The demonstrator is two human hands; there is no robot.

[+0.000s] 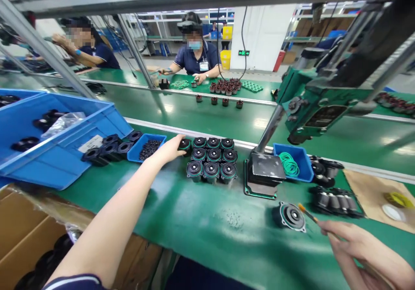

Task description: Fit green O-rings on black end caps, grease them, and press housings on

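My left hand [168, 149] reaches far across the green bench, its fingers closed on a black round part with a green ring [185, 145] at the left end of a block of several like parts [212, 160]. My right hand [353, 242] is at the lower right, pinching a thin brush with an orange tip [306, 212]. The brush tip is right next to a single black round part with a flange [290, 216] lying on the bench.
A small blue tray of black rings [147, 148] and a large blue bin [48, 138] sit left. A press base [264, 173], a blue tray of green rings [290, 162] and more black parts [335, 199] stand right. Two people work beyond the conveyor.
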